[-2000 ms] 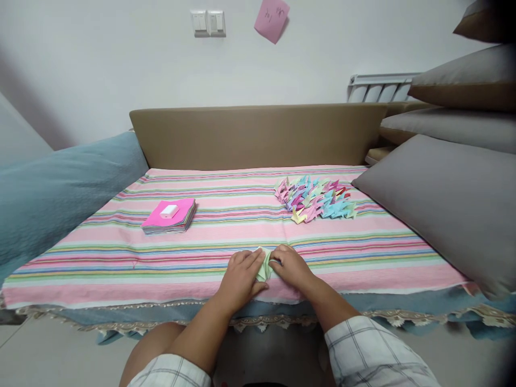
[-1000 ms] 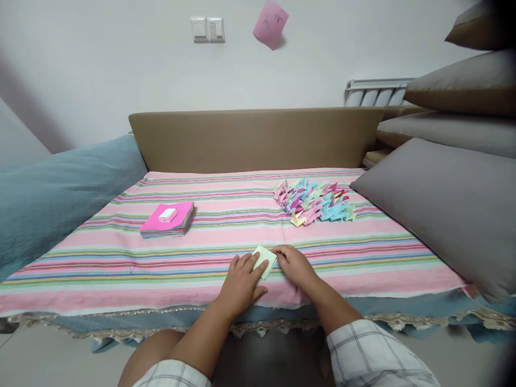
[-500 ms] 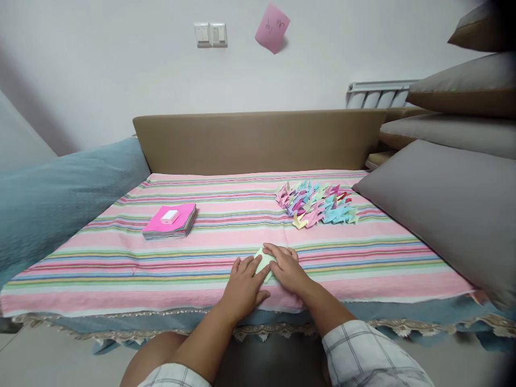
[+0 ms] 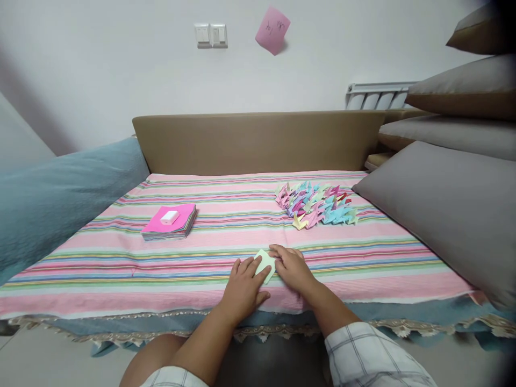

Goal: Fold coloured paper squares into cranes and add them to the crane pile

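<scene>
A small pale green piece of folded paper [image 4: 265, 263] lies flat on the striped cloth near its front edge, one corner pointing away from me. My left hand [image 4: 243, 285] rests flat with fingers spread, its fingertips on the left and lower part of the paper. At the paper's right edge is my right hand [image 4: 293, 270], its index finger and thumb apart and the other fingers bent behind. Whether these right fingertips press on the paper or only border it is hard to make out.
A stack of coloured paper [image 4: 169, 223] with a small white box [image 4: 170, 217] on top sits left. Several folded paper cranes [image 4: 316, 206] cluster at back right. Grey cushions [image 4: 447, 209] pile up on the right; a brown backrest [image 4: 258, 142] stands behind the striped cloth [image 4: 226, 196].
My right hand has shifted slightly right, off the paper's upper part, so more of the green paper shows. My left hand stays in place.
</scene>
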Demonstrator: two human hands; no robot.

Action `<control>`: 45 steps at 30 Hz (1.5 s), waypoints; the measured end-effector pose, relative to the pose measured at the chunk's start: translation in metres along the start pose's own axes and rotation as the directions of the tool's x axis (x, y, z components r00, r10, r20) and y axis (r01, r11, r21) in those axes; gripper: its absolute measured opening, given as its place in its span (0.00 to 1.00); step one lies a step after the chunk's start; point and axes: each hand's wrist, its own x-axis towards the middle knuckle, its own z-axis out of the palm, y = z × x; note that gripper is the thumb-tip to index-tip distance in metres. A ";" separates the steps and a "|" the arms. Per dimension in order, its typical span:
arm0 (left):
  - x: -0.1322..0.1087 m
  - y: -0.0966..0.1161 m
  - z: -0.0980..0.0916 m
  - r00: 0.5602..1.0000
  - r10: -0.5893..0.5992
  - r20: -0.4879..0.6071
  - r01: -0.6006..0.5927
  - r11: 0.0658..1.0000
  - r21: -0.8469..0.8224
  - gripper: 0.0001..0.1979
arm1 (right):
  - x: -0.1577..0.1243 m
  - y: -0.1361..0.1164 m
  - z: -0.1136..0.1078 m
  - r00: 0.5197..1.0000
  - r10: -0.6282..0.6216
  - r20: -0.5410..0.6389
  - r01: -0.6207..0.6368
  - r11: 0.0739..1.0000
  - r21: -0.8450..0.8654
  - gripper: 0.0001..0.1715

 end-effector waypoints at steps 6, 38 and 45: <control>0.000 0.001 0.002 1.000 -0.009 0.008 0.009 1.000 -0.014 0.33 | -0.006 0.001 -0.008 0.998 -0.064 -0.013 0.062 0.991 -0.123 0.18; 0.011 -0.016 -0.020 0.978 -0.189 -0.090 0.172 0.971 -0.168 0.13 | -0.008 0.011 0.001 0.976 -0.198 0.087 0.199 0.980 0.005 0.17; 0.010 -0.017 -0.029 0.990 -0.138 0.008 0.137 0.970 -0.200 0.34 | -0.004 0.011 0.000 0.978 -0.174 0.113 0.178 0.984 -0.021 0.17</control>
